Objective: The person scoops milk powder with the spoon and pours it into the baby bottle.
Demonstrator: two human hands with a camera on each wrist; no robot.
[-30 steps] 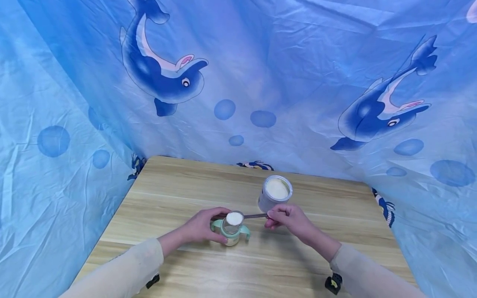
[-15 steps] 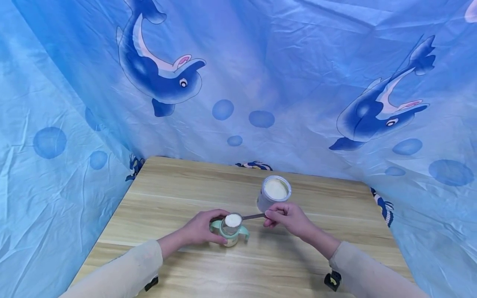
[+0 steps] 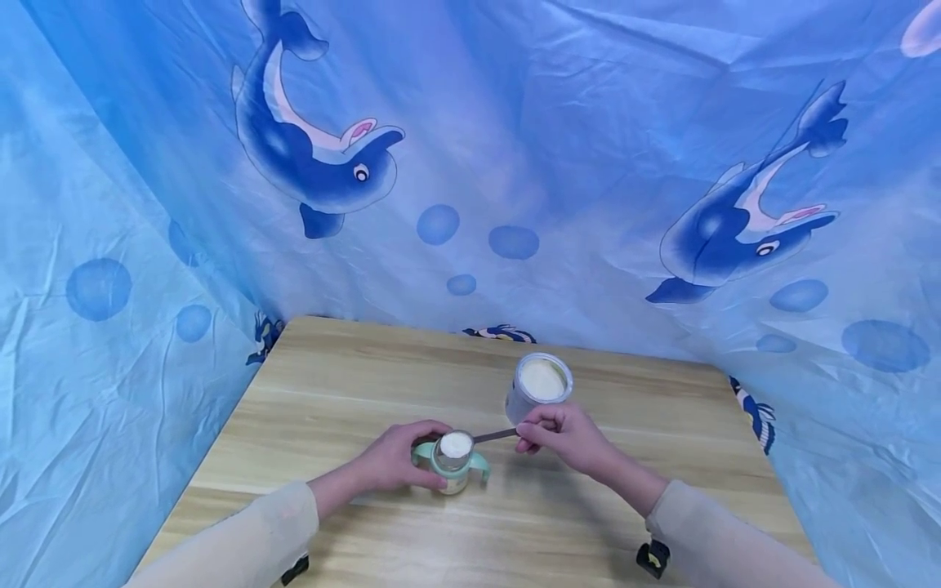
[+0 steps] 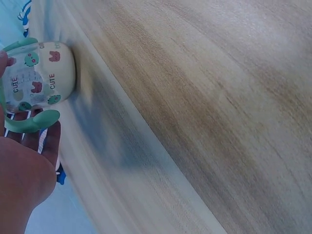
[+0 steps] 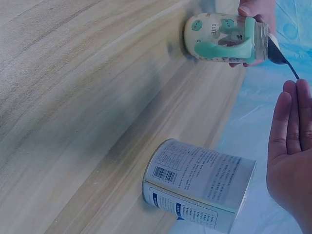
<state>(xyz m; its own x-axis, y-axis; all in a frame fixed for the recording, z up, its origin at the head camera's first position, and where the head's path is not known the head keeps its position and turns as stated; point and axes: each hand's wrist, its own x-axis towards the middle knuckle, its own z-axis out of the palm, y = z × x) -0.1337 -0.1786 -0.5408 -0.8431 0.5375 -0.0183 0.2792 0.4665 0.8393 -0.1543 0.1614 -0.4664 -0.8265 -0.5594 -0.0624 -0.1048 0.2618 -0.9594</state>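
Observation:
A small clear bottle (image 3: 451, 476) with two mint-green handles stands upright on the table, its body printed with little animal faces and "CUTE" in the left wrist view. My left hand (image 3: 394, 459) grips it from the left side, fingers behind and thumb in front. Pale contents fill its lower part (image 5: 197, 34). Between thumb and fingers, my right hand (image 3: 564, 441) pinches the handle of a dark spoon (image 3: 496, 436). Heaped white powder (image 3: 457, 444) lies in the spoon's bowl (image 5: 276, 53), which sits right at the bottle's mouth; whether it touches the rim I cannot tell.
Just beyond my right hand stands an open can (image 3: 520, 400) of cream-coloured powder, with a printed label and barcode in the right wrist view. Blue dolphin-printed sheeting (image 3: 470, 180) rises behind and beside the wooden table (image 3: 367, 371).
The loaded spoon has come down slightly toward the bottle's mouth, its handle now slanting more. The left hand keeps its grip on the bottle. The head view has shifted a little.

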